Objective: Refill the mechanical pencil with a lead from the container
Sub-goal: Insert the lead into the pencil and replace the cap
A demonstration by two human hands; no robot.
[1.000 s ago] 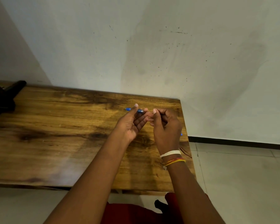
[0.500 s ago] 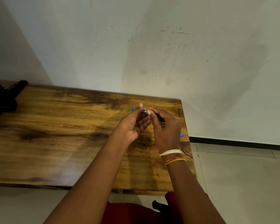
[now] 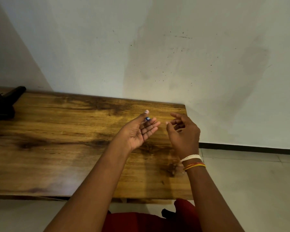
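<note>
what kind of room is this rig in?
Probably a plain indoor room at home or in a small office: a wooden table against a scuffed, painted wall, and a tiled floor. Nothing marks it as a lab.

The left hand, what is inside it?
A blue pencil end shows between the left hand's thumb and fingers, seen end-on. The rest of it is covered by the fingers. Whether a lead is in it cannot be seen. The right hand looks empty.
</note>
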